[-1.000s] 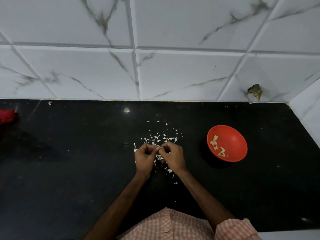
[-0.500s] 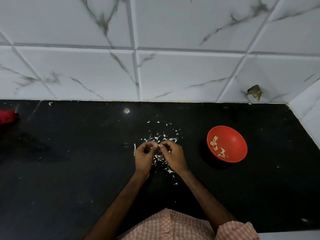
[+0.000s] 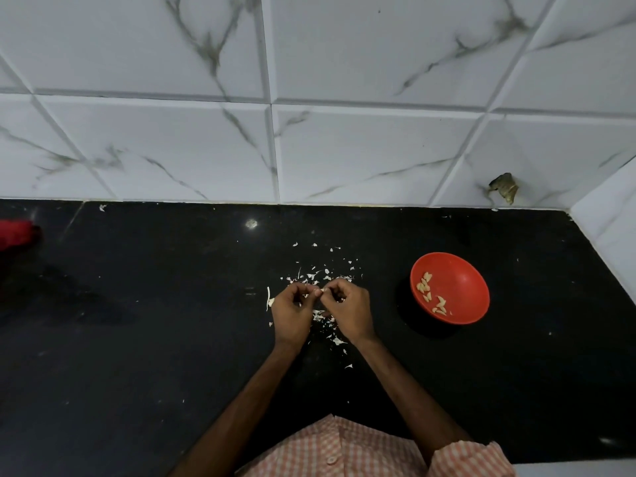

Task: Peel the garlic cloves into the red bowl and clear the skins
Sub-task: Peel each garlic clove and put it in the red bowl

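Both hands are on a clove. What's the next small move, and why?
Likely pull the remaining skin off the clove, which the left hand and right hand pinch together above the skins; the bowl sits apart to the right.

Home kitchen: black stone counter point(image 3: 137, 339), marble-veined wall tiles point(image 3: 361, 153), garlic skins point(image 3: 320, 275), red bowl point(image 3: 461, 270).

Table point(image 3: 137, 339) abuts tiled wall point(image 3: 344, 149) at rear. Bowl point(image 3: 461, 273) on table, right of centre; peeled cloves point(image 3: 426, 290) inside, toward its left. Skins point(image 3: 320, 274) scattered mid-table, left of bowl. Left hand point(image 3: 290, 315) and right hand point(image 3: 349, 313) side by side above skins, single clove point(image 3: 321, 290) pinched between fingertips. Unidentified item point(image 3: 15, 232) at table's far-left edge.
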Demonstrator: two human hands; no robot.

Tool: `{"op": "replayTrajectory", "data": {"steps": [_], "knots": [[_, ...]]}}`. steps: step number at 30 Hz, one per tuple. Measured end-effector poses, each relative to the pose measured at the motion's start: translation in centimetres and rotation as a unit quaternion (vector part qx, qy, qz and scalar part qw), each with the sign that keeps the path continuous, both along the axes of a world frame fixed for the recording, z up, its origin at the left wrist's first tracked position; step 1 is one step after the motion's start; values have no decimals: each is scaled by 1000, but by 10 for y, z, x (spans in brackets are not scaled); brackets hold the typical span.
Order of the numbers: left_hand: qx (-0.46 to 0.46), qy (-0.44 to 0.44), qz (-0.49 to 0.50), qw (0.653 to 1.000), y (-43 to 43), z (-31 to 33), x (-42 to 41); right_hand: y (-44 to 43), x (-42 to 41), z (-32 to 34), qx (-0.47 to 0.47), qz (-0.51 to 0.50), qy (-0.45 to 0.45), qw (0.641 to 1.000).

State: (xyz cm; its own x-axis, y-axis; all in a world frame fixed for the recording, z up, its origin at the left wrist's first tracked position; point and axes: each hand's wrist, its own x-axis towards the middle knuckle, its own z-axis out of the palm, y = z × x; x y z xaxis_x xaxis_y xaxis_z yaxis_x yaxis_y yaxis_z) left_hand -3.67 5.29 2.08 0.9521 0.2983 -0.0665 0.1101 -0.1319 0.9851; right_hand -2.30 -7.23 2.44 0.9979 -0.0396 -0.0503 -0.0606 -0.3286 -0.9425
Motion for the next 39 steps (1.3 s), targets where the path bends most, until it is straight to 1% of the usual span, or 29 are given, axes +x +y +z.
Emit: {"op": "replayTrajectory", "data": {"steps": [4,6,9,11,13,16,18,22,24,25,27,29,31,34,36,37,39], "knots": [[-51,11,-4,999,1,0,-1,0,-1,7,7,0,7,1000],[-60,14,-13,998,2,0,0,1,-2,10,11,0,10,1000],[-63,21,-24,998,5,-1,1,2,1,11,-3,7,-10,1000],[-68,27,-34,997,6,0,2,2,1,12,7,15,-10,1000],[-99,31,-40,994,6,4,0,3,1,13,4,16,-14,1000],[-182,44,-32,982,4,10,0,4,2,12,-23,31,-17,999],[-220,60,-28,973,3,13,-1,3,1,9,-63,51,-18,997],[-211,53,-34,975,3,13,-1,-2,1,7,-117,31,-7,993],[-191,39,-37,980,4,14,-1,-5,3,10,-145,28,-32,988],[-183,34,-39,982,5,15,0,-6,4,12,-135,29,-43,989],[-172,29,-50,983,6,15,0,-4,6,16,-43,32,-47,997],[-160,21,-69,985,6,17,0,-2,7,20,40,33,-42,998],[-153,16,-86,984,5,18,0,2,7,22,78,27,-30,996],[-146,16,-98,984,2,20,1,6,7,18,107,19,-1,994],[-140,24,-92,986,0,20,2,10,7,15,98,15,6,995],[-142,34,-90,985,-1,19,3,11,6,15,88,11,2,996],[-169,59,-80,981,-5,21,2,12,5,17,44,3,-42,998]]}}
